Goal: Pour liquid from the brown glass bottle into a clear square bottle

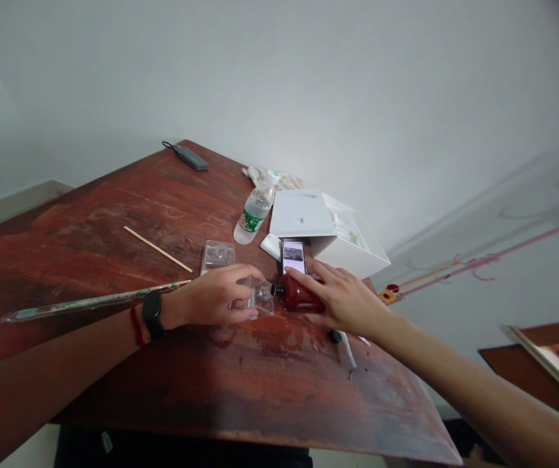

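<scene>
Spilling looks the likeliest trouble to me: the bottle [299,296] is tipped over, its neck pointing to 9 o'clock at the clear box [266,305]; whether they touch I cannot tell. Should either hand slip, the contents could reach the phone [294,260], just beside the bottle at 12 o'clock. Wet marks [284,354] at its 6 o'clock may let the box slide. I see the left hand [221,296] partly curled, pinching the box, and the right hand [342,297] half spread, fingers wrapped over the bottle.
</scene>
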`<action>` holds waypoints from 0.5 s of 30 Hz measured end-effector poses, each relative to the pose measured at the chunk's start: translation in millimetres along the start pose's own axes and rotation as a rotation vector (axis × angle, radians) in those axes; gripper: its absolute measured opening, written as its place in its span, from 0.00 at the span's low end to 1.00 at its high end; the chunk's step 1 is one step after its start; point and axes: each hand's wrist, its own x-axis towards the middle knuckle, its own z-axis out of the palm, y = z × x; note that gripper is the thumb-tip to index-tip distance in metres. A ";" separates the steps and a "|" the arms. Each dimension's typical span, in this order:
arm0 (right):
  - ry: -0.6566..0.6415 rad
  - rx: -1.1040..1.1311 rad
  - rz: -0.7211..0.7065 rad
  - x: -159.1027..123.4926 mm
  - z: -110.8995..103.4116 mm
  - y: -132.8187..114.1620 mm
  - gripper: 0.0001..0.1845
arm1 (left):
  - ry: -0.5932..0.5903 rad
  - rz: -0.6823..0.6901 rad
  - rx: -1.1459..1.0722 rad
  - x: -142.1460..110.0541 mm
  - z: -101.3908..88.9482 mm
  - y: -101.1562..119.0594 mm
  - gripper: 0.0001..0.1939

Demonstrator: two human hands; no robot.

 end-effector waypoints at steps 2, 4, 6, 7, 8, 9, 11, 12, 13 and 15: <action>-0.002 0.001 0.005 -0.2 0.4 0.1 0.45 | -0.002 -0.006 -0.004 -0.1 -0.1 0.2 0.17; -0.006 -0.004 0.004 -0.2 0.4 0.2 0.45 | -0.006 -0.010 -0.006 -0.2 -0.4 0.6 0.17; -0.008 -0.008 0.000 0.1 -0.1 0.2 0.45 | -0.012 -0.012 -0.007 -0.1 -0.7 1.1 0.17; -0.007 -0.008 -0.002 0.4 -0.4 0.1 0.46 | -0.015 -0.013 -0.008 -0.1 -0.8 1.2 0.17; -0.006 -0.008 -0.003 0.6 -0.7 0.0 0.46 | -0.013 -0.011 -0.008 0.1 -0.8 1.4 0.17; -0.005 -0.006 -0.003 0.7 -1.0 -0.1 0.46 | -0.011 -0.009 -0.009 0.2 -0.9 1.5 0.18; -0.010 -0.003 0.001 1.0 -1.4 -0.5 0.46 | -0.006 -0.006 -0.012 0.8 -0.9 1.7 0.18; -0.012 -0.001 0.004 1.0 -1.6 -0.6 0.45 | -0.006 -0.004 -0.016 1.1 -0.9 1.7 0.17; -0.012 0.001 0.006 1.0 -1.7 -0.7 0.45 | -0.005 -0.003 -0.019 1.4 -1.0 1.7 0.17; -0.009 0.004 0.002 0.8 -1.6 -0.6 0.44 | -0.005 -0.006 -0.021 1.9 -1.1 1.6 0.17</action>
